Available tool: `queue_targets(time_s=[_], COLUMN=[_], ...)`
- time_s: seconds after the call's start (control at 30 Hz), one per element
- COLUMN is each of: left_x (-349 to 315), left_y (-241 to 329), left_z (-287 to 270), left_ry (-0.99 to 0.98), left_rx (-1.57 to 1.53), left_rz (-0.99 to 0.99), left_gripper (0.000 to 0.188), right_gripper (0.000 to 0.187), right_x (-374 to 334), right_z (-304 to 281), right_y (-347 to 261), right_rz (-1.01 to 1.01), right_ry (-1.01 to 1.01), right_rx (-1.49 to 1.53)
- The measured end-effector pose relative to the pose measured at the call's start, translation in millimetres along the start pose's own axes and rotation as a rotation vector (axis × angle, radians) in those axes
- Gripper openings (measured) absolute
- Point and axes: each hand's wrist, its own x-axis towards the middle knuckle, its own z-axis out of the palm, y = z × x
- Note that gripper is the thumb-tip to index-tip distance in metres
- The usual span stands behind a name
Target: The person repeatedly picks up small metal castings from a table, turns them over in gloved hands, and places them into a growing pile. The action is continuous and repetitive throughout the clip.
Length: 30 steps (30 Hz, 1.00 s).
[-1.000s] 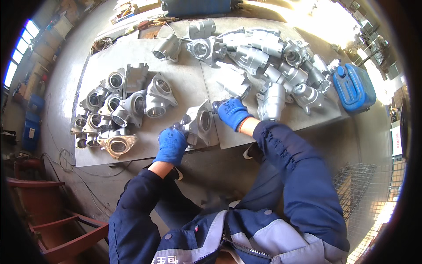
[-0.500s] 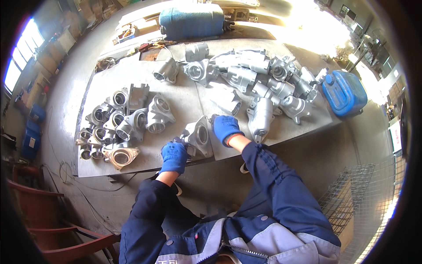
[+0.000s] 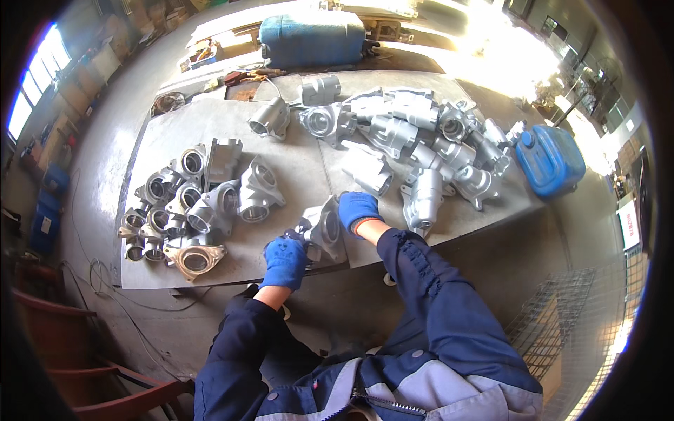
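A silver-grey metal casting with a wide round opening stands near the front edge of the table. My left hand, in a blue glove with dark fingertips, is closed at its lower left side; the fingertips are partly hidden against the metal. At the casting's upper right edge is my right hand, also gloved in blue. Its fingers are curled in, and whatever they grip is hidden. Just beyond the right hand lies another grey casting, with an upright cylindrical one to its right.
Several castings with round openings crowd the table's left side. More grey housings are heaped at the back right. A blue jerrycan stands at the right corner, and a blue drum lies beyond the table. Wire mesh is at lower right.
My right hand has moved slightly left and nearer, up against the casting's edge. My left hand stays at the casting's lower left. The whole view has shifted a little.
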Motion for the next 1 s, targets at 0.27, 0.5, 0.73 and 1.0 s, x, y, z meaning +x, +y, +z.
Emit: queue_targets(time_s=[0.27, 0.5, 0.73, 1.0], left_x=[1, 4, 1, 8], left_y=[-1, -3, -7, -7], left_z=[-4, 1, 0, 12], left_ry=[-0.042, -0.012, 0.046, 0.043], left_rx=[0.06, 0.001, 0.001, -0.066], left_rz=[0.096, 0.09, 0.139, 0.102], left_gripper=[0.025, 0.022, 0.021, 0.02], right_gripper=[0.031, 0.028, 0.024, 0.025], right_x=[-10, -6, -5, -27], right_z=[-8, -9, -3, -26], right_y=[13, 8, 0, -13], right_rz=[0.053, 0.014, -0.073, -0.013], right_ry=[-0.177, -0.086, 0.005, -0.072], right_rx=[0.131, 0.052, -0.144, -0.046])
